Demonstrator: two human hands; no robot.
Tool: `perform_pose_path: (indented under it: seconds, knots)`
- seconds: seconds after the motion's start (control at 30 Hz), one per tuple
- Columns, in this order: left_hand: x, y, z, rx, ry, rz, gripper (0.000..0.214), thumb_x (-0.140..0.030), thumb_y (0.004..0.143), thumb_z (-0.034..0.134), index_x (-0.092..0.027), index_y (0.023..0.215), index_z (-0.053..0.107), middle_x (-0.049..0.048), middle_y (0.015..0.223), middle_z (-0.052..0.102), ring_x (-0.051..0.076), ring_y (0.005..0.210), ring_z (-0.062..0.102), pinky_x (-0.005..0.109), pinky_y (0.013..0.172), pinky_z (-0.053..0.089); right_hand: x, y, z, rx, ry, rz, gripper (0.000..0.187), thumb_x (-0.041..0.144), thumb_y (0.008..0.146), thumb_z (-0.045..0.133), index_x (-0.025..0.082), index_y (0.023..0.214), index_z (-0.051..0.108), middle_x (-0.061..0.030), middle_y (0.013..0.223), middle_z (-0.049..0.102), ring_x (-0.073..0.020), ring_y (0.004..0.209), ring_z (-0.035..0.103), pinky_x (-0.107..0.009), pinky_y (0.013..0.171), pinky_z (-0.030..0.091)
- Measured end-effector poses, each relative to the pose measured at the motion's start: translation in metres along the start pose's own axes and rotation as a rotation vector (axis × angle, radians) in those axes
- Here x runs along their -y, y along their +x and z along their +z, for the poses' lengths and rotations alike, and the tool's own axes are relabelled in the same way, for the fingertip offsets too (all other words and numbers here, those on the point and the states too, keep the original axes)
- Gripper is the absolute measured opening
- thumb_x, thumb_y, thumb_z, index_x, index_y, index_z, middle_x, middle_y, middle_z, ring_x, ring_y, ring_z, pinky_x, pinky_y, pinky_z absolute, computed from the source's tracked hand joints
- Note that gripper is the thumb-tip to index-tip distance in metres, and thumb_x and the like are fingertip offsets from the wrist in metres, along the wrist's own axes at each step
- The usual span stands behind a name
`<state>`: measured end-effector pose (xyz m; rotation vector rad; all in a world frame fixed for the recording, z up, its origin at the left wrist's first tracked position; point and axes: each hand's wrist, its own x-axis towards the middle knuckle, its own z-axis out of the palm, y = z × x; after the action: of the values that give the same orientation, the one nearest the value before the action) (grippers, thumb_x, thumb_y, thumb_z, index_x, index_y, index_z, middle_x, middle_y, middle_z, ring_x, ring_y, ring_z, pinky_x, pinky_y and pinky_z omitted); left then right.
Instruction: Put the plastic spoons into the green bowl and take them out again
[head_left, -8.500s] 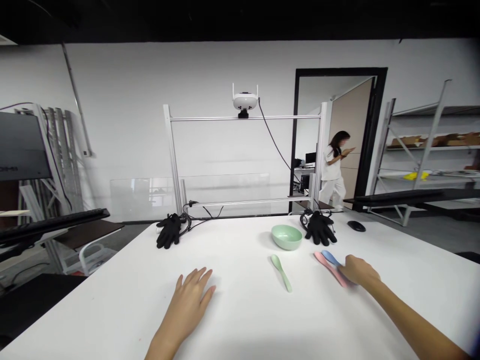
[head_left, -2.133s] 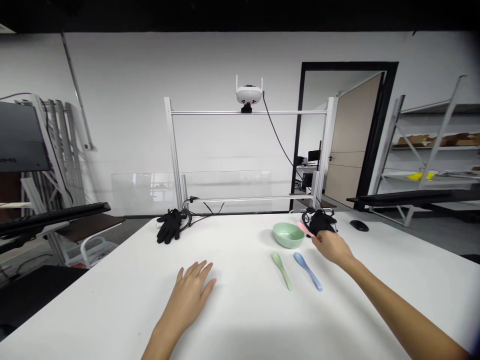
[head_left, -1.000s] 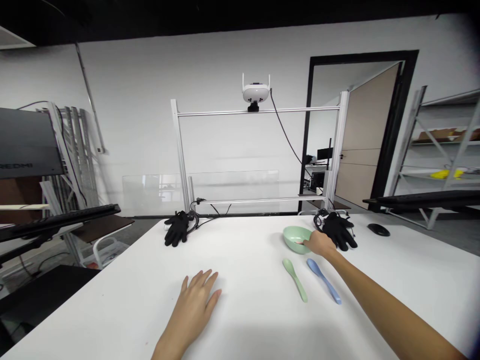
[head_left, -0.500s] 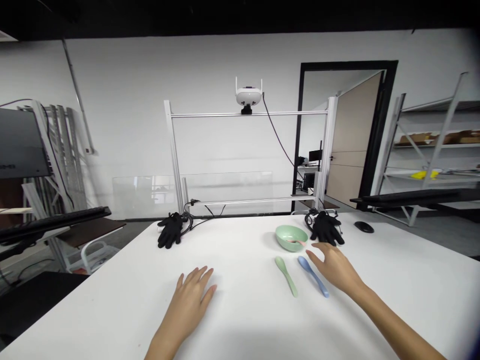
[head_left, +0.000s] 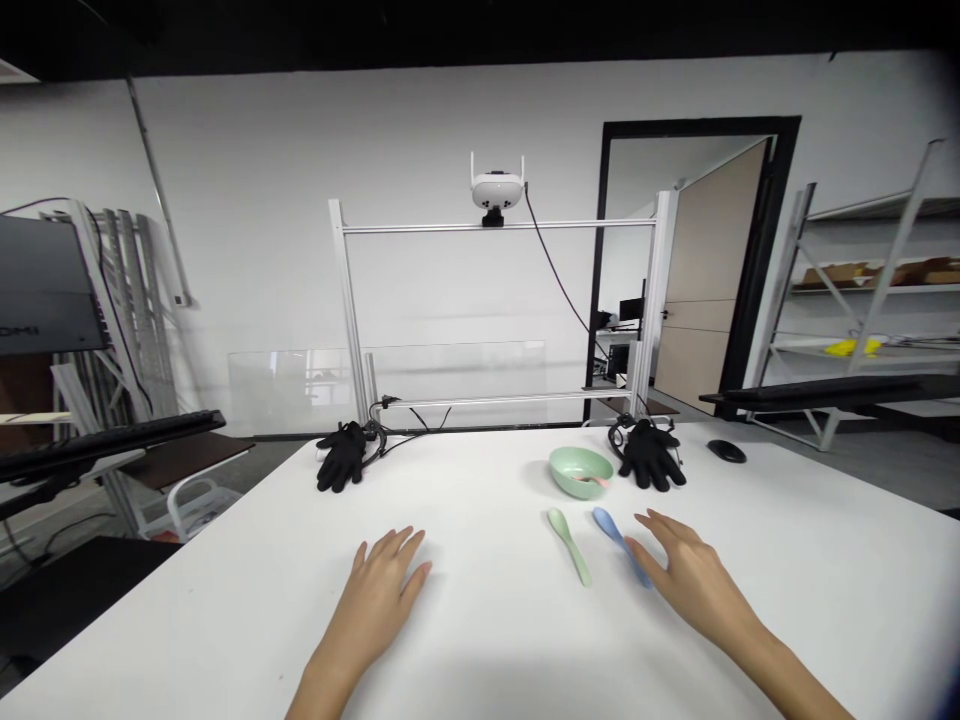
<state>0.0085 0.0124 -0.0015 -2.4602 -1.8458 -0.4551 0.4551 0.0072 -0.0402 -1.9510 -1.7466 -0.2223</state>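
My right hand is open, its thumb over the handle of a blue spoon; whether it touches the spoon I cannot tell. Part of that handle is hidden behind the thumb. To the left of it a green spoon lies on the white table. Behind both spoons stands a green bowl, with a pink utensil resting inside it. My left hand rests at the left of the table with its fingers spread, holding nothing.
Black gloves with cables lie at the back, one left and one right. A black mouse is at the right rear. Along the far edge rises a metal frame carrying a white camera device.
My right hand has come back toward me, from beside the bowl to the blue spoon's handle. The left hand has stayed nearly still.
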Motion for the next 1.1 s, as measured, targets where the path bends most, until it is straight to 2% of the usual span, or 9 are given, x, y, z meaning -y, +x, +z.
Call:
perform_pose_path:
  seconds: [0.33,0.83,0.97,1.1]
  knots:
    - [0.000,0.001,0.001,-0.010,-0.002,0.013,0.053,-0.048,0.105,0.035,-0.026,0.149,0.053,0.0090,0.156,0.053,0.032,0.148,0.042,0.060,0.121,0.027,0.002,-0.002,0.000,-0.012,0.012,-0.003,0.058,0.056,0.095,0.041,0.020,0.134,0.066,-0.0116,0.145,0.061,-0.0327,0.134,0.056,-0.047,0.104,0.054]
    - [-0.003,0.000,0.000,0.000,-0.011,0.006,0.053,-0.048,0.104,0.035,-0.027,0.149,0.053,0.0084,0.156,0.052,0.031,0.148,0.041,0.059,0.121,0.027,0.002,0.000,0.002,0.015,0.039,0.004,0.058,0.056,0.095,0.041,0.021,0.133,0.066,-0.0098,0.143,0.063,-0.0317,0.136,0.054,-0.045,0.107,0.051]
    - [-0.002,0.000,0.001,0.002,-0.010,0.004,0.053,-0.047,0.104,0.035,-0.027,0.149,0.053,0.0083,0.156,0.053,0.032,0.148,0.041,0.059,0.121,0.027,0.007,0.014,-0.002,0.042,0.049,0.013,0.056,0.055,0.095,0.041,0.020,0.131,0.066,-0.0112,0.141,0.065,-0.0323,0.134,0.054,-0.044,0.106,0.050]
    - [-0.002,-0.001,0.001,0.011,-0.005,0.004,0.053,-0.048,0.104,0.035,-0.026,0.149,0.053,0.0085,0.156,0.052,0.031,0.148,0.041,0.059,0.121,0.027,0.016,0.050,-0.007,0.067,0.018,0.008,0.057,0.054,0.097,0.039,0.016,0.128,0.068,-0.0152,0.128,0.070,-0.0326,0.122,0.060,-0.042,0.099,0.050]
